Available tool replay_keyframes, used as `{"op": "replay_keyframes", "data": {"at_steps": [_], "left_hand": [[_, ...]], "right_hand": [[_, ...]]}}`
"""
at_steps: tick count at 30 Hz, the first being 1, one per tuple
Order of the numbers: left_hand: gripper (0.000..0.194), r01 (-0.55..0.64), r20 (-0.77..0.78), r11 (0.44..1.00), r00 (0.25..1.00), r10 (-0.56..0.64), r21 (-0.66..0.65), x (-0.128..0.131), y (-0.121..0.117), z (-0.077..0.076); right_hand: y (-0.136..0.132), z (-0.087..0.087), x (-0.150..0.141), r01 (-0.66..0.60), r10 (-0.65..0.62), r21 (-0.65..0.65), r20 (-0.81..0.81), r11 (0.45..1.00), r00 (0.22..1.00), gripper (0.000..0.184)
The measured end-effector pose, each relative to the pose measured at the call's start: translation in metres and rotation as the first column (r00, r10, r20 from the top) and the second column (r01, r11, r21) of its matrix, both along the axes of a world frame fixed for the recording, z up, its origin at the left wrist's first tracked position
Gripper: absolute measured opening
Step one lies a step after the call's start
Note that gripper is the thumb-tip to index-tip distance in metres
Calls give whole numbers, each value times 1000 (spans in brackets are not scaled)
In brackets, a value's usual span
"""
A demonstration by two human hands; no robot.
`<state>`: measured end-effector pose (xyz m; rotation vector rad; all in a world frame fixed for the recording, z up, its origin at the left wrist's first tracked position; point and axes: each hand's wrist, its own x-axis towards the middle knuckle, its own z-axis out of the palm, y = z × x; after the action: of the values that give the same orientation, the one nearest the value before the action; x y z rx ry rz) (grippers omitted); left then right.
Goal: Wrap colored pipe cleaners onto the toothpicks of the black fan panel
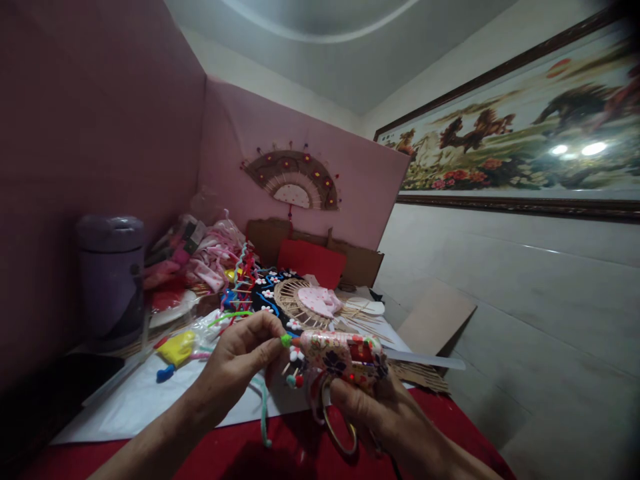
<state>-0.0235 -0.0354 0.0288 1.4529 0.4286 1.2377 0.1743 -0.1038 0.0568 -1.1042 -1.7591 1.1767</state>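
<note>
My left hand (250, 353) pinches a small bright green fuzzy curl (286, 341), apparently pipe cleaner, between thumb and fingertips. Wrapped around a flower-patterned glue gun (327, 353) is my right hand (375, 407). The gun's orange nozzle points left and meets or nearly meets the green curl; I cannot tell whether they touch. A pale glue stick (425, 359) juts from the gun's back, and a small red light glows on its side. Behind both hands lies a black fan (265, 293) with white flowers, thin ribs and a pink dotted centre (320, 301).
A lidded purple container (111, 280) stands at left. Yellow clay packs (177, 348), pipe cleaners (265, 407) and bagged supplies (215, 253) crowd the white sheet (135, 407). Wooden sticks (363, 320) and cardboard (435, 313) lie right. A finished-looking fan (295, 177) hangs on the pink board.
</note>
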Motion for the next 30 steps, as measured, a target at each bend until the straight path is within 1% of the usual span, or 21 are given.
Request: {"op": "replay_keyframes", "data": {"at_steps": [5, 10, 19, 25, 30], "left_hand": [[20, 16, 14, 1000, 1000, -15, -8, 0, 0, 1], [20, 9, 15, 1000, 1000, -9, 12, 0, 2, -1], [19, 11, 7, 1000, 1000, -11, 7, 0, 1, -1], [18, 14, 7, 1000, 1000, -14, 8, -1, 2, -2], [19, 14, 18, 1000, 1000, -14, -1, -1, 2, -2]], "right_hand": [[-1, 5, -2, 12, -13, 22, 9, 1000, 1000, 43], [-2, 7, -3, 28, -29, 32, 15, 999, 999, 45], [-3, 9, -3, 28, -28, 37, 3, 999, 1000, 42], [-4, 12, -6, 15, -16, 71, 13, 997, 1000, 42], [-6, 11, -8, 45, -46, 113, 5, 993, 999, 39]]}}
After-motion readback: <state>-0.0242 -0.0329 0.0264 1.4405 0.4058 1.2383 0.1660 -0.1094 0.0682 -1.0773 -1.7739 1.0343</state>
